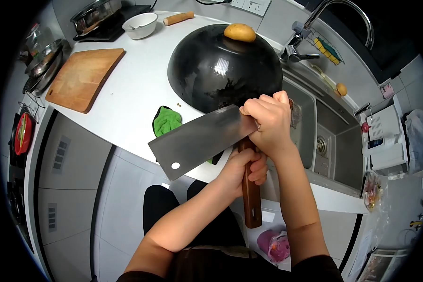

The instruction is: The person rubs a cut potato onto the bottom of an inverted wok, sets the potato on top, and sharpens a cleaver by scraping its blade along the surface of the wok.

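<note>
My right hand [271,121] is closed around the hidden handle of a cleaver. Its broad steel blade [197,141] stretches leftward, with a round hole near the far corner. Below it, my left hand [249,171] wraps around a brown wooden handle [252,202] that points toward me. That handle appears to belong to the large black wok [211,61], which looks bottom-up on the counter. A yellow potato [239,33] shows at the wok's far edge. A green cloth [166,122] lies left of the wok, beyond the blade.
A wooden cutting board [84,77] lies at the counter's left. Behind are a white bowl [141,26] and a wooden rod [178,19]. To the right is the sink [336,127] under a faucet [296,51]; a second potato [341,89] sits on its far ledge.
</note>
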A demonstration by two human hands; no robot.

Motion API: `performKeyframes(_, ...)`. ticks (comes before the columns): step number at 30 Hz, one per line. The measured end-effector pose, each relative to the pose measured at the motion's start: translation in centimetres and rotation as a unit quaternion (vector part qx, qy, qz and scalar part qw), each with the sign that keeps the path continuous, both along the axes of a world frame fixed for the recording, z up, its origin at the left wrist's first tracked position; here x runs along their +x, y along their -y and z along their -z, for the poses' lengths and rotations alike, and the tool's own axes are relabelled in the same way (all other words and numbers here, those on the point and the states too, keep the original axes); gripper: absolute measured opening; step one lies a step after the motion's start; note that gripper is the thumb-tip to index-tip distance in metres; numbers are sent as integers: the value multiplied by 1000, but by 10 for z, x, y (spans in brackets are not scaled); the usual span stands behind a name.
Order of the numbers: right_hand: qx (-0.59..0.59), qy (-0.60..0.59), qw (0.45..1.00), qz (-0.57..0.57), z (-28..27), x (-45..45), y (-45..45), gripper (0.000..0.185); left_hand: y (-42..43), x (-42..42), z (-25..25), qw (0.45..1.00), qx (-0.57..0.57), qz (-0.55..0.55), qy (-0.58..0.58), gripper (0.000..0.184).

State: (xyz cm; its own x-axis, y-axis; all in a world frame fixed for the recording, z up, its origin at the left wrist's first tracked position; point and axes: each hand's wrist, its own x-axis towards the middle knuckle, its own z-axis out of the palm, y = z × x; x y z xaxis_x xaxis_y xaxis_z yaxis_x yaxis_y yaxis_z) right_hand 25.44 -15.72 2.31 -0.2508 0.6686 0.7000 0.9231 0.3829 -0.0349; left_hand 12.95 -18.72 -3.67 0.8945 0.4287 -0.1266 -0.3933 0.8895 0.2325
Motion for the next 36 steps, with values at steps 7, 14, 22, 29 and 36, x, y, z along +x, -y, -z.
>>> performKeyframes(7,9,15,1000,9,2,-3,-1,19,-2,0,-1,1000,13,-2,10,4)
performKeyframes(14,15,25,999,-23,2,-11,-9,20,-1,-1,-3,1000,14,-8,-7,7)
performKeyframes(22,11,-7,1000,-22,0,-12,-8,21,0,0,-4,1000,14,-7,-21,6)
performKeyframes(29,10,3,1000,13,0,-5,0,21,-1,-1,-5,1000,16,-6,-3,3)
performKeyframes(36,26,19,999,15,1,-8,-3,16,-1,0,-2,1000,-9,-4,-11,6)
